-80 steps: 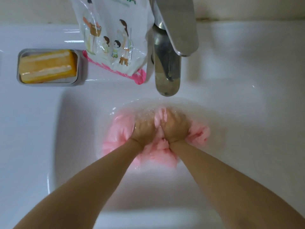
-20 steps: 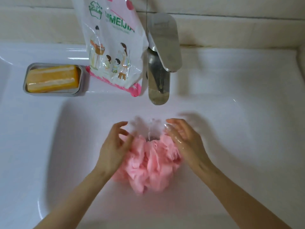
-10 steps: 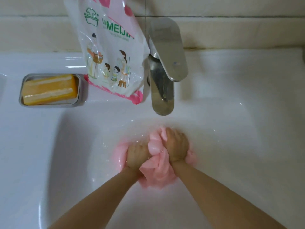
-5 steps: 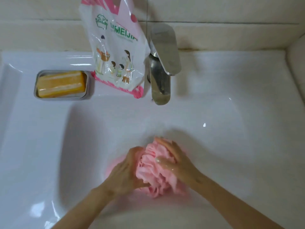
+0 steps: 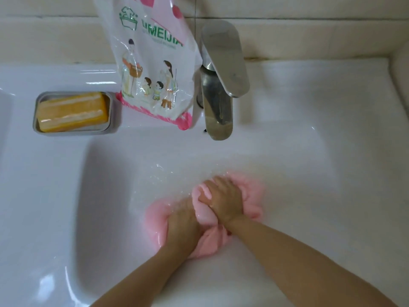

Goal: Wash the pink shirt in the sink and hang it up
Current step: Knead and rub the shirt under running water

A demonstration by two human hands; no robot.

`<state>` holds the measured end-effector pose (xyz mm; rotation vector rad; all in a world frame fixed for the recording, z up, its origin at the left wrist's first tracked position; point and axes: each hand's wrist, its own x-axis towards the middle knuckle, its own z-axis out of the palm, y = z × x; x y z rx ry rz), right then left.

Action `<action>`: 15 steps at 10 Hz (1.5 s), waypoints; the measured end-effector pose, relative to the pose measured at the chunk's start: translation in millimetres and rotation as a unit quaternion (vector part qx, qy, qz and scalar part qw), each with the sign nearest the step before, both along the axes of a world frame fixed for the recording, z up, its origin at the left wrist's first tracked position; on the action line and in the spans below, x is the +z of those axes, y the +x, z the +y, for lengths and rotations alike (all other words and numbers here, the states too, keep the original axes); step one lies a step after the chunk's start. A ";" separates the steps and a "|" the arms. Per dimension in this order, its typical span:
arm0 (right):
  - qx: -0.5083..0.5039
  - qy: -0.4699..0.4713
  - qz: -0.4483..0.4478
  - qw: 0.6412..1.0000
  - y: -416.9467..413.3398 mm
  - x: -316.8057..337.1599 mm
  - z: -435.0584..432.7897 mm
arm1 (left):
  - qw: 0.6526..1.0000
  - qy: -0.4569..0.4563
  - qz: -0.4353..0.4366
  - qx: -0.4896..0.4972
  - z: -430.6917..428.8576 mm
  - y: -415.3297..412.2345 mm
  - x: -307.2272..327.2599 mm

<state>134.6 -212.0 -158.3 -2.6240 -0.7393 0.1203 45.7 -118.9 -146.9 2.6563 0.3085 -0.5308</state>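
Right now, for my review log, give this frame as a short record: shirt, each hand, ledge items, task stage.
shirt: pink shirt bunched, wet, in the sink basin
left hand: grips the shirt, in water
right hand: grips the shirt's top
ledge: soap bar in dish, detergent bag, faucet
stage: washing; not yet hung

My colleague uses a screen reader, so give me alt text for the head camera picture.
A person's left hand and right hand grip a bunched, wet pink shirt in a white sink. Behind the basin stand a steel faucet, a printed plastic bag and an orange soap bar in a grey dish.
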 end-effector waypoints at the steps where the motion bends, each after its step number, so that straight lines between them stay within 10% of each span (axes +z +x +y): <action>1: -0.111 0.089 0.126 0.982 1.3 17.1 2.2 | 0.998 -0.043 0.027 0.026 3.5 -2.9 0.2; 3: 0.041 0.063 -0.026 0.997 -43.8 19.7 -19.8 | 0.998 -0.023 -0.013 0.056 4.1 -0.9 13.5; 6: -0.030 -0.014 0.023 0.999 1.5 3.8 9.9 | 0.999 0.015 0.044 0.017 2.0 -2.2 -8.7; 7: -0.106 0.106 0.032 0.988 0.4 21.3 6.1 | 0.998 -0.047 -0.011 0.033 3.7 -3.7 -0.5; 8: 0.012 0.097 -0.034 0.995 -29.3 25.9 -12.9 | 0.991 -0.084 0.001 0.100 9.0 -14.1 -15.1; 9: 0.044 0.067 -0.036 0.996 -46.5 5.1 -17.8 | 0.963 -0.011 0.104 -0.248 8.1 7.0 -16.7; 10: 0.038 0.014 -0.057 0.998 -24.0 -13.1 -10.8 | 0.963 -0.145 -0.197 -0.115 10.3 21.4 -13.0; 12: 0.029 -0.038 0.007 0.999 11.8 -11.5 4.3 | 0.996 -0.088 -0.001 0.029 12.6 -2.5 4.8; 14: 0.049 -0.073 -0.108 0.990 51.0 17.6 -54.9 | 0.981 0.100 -0.147 -0.081 46.0 -13.3 13.6; 15: -0.050 -0.172 0.009 0.984 68.4 36.4 -77.7 | 0.980 0.119 -0.161 0.007 79.2 -22.2 9.5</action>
